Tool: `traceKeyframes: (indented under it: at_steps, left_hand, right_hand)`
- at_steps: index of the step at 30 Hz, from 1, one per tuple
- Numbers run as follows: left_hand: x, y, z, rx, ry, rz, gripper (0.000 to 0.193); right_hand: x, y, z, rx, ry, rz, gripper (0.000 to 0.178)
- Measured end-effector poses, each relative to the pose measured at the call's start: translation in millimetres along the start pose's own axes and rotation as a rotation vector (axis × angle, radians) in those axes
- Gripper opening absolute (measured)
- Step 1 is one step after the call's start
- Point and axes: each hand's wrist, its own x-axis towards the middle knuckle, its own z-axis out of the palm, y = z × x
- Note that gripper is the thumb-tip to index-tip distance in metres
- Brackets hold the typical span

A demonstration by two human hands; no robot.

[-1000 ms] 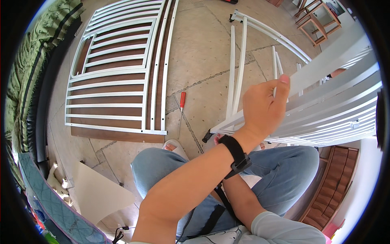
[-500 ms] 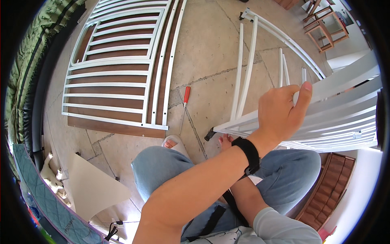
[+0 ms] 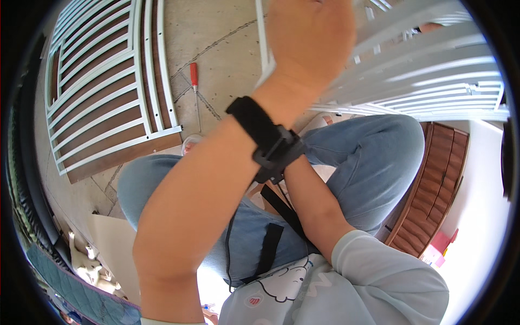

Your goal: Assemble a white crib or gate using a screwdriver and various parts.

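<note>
My left hand (image 3: pixel 311 40) is stretched far forward at the top of the view, beside a white slatted frame panel (image 3: pixel 411 65). It is smeared by motion and its fingers are hidden, so whether it grips the panel does not show. A black strap with a mount (image 3: pixel 271 143) circles my left wrist. My right forearm (image 3: pixel 317 203) passes beneath the left one, which hides my right hand. Between my knees and the flat-lying parts, a red-handled screwdriver (image 3: pixel 194 75) rests on the tiles.
Left of the screwdriver, another white slatted panel (image 3: pixel 100 86) and two loose white rails (image 3: pixel 162 65) lie on a brown board (image 3: pixel 124 158). A beige sheet (image 3: pixel 114 244) and a pale plush toy (image 3: pixel 89 265) are at lower left. A wooden cabinet (image 3: pixel 433 189) stands right.
The view has swung, so floor items appear farther left and higher. My left hand, earlier closed round the right panel's edge, now appears farther up and left, blurred.
</note>
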Motion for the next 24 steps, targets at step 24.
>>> traceKeyframes:
  at_steps: [24]
  left_hand:
    - [-5.9,12.0,3.3,0.36,-0.008,0.082,0.055]
  right_hand:
    - [-60.4,13.2,23.7,-0.388,0.003,-0.07,0.019]
